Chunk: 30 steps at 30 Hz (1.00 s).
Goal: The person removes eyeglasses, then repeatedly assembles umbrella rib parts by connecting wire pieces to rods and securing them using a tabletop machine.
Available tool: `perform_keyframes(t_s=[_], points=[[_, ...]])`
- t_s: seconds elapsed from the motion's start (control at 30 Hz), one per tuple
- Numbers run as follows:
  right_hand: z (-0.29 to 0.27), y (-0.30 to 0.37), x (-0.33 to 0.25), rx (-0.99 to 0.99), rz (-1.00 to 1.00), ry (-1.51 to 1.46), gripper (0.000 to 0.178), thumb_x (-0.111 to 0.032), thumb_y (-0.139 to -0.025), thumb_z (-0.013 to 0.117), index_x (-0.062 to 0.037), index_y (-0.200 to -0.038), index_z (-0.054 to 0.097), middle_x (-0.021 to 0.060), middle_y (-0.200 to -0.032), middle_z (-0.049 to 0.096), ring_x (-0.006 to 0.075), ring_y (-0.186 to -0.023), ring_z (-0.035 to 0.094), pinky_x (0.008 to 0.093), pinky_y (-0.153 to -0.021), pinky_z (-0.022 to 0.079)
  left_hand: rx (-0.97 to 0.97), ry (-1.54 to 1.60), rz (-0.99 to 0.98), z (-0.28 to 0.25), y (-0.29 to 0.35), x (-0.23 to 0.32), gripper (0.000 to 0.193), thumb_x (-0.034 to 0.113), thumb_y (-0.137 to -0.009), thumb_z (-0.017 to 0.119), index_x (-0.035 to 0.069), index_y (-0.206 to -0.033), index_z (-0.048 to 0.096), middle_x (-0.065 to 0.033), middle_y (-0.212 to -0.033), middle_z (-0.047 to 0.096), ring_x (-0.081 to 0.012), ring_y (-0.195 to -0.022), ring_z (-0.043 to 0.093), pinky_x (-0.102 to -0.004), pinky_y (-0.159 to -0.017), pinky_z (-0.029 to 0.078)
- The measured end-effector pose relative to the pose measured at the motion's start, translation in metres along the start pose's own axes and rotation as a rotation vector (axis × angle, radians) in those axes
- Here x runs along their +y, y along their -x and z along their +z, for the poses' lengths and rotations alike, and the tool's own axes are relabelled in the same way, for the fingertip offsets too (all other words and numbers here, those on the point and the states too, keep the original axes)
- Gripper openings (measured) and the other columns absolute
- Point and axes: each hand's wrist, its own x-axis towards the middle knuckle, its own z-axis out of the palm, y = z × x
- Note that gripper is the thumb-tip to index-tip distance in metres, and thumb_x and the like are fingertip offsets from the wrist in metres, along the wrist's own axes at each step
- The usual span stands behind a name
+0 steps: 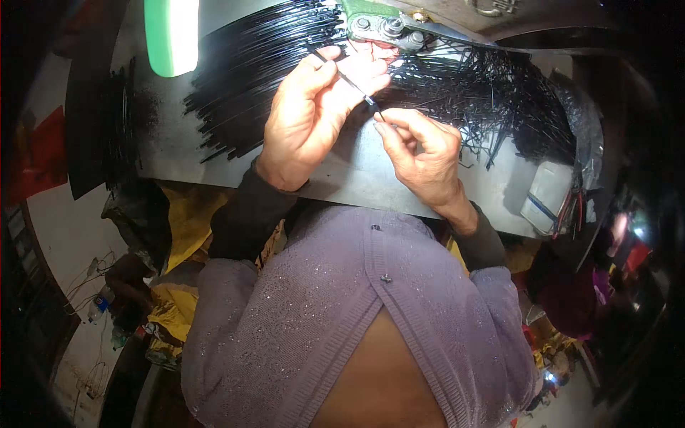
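A thin black rod (352, 83) slants between my two hands above the near part of the metal table, with a small shiny spot near its lower end. My left hand (296, 121) pinches its upper part between thumb and forefinger, palm turned up and the other fingers loosely extended behind it. Fingertips of my right hand (427, 153) close on its lower end. Just beyond my fingers is a green metal machine part (374, 16) with several bolts. Many similar black rods (246, 78) lie side by side left of it, and a tangled heap of thin black pieces (478, 93) spreads to its right.
A bright green-white lamp or panel (171, 36) stands over the table's left side. A whitish plastic container (546, 189) sits at the right edge, beside red and dark wires (569, 214) and clear plastic (589, 143). Yellow cloth or sacking (175, 310) lies below the table (168, 157).
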Motion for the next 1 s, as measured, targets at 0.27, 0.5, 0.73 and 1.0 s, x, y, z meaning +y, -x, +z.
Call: perform_keyframes(t_s=[0.27,0.5,0.73,1.0], points=[[-0.003,0.000,0.001,-0.009,-0.010,0.021,0.014,0.000,-0.080,0.068,0.0000,-0.093,0.067,0.0028,-0.071,0.064,0.0020,-0.056,0.054,0.0179,-0.048,0.041,0.019,-0.022,0.010,0.004,-0.001,-0.002,0.020,0.005,-0.098,0.033,-0.004,-0.116,0.038,-0.0305,-0.125,0.046,-0.0398,-0.122,0.046,-0.0521,-0.107,0.036],[-0.003,-0.002,-0.001,0.010,-0.035,0.024,0.013,0.001,-0.079,0.068,0.0006,-0.092,0.067,0.0031,-0.071,0.064,0.0024,-0.055,0.054,0.0177,-0.047,0.041,0.026,0.002,0.017,0.009,-0.001,-0.003,0.019,0.004,-0.097,0.034,-0.005,-0.113,0.040,-0.0324,-0.124,0.046,-0.0425,-0.120,0.046,-0.0552,-0.105,0.036],[-0.009,-0.008,-0.003,-0.036,-0.067,0.080,0.009,-0.001,-0.078,0.068,0.0004,-0.087,0.065,0.0074,-0.069,0.063,0.0103,-0.052,0.056,0.0231,-0.046,0.042,-0.054,-0.275,0.161,0.006,-0.004,-0.004,0.016,0.004,-0.097,0.036,-0.005,-0.110,0.041,-0.0333,-0.114,0.053,-0.0428,-0.108,0.056,-0.0550,-0.096,0.046],[0.006,-0.008,0.006,0.089,-0.001,0.007,0.007,0.002,-0.078,0.068,0.0005,-0.085,0.066,0.0028,-0.062,0.059,0.0020,-0.050,0.050,0.0189,-0.044,0.037,-0.084,-0.347,0.254,0.002,-0.003,-0.010,0.010,0.006,-0.097,0.040,0.001,-0.105,0.045,-0.0279,-0.111,0.057,-0.0381,-0.109,0.057,-0.0552,-0.098,0.043]])
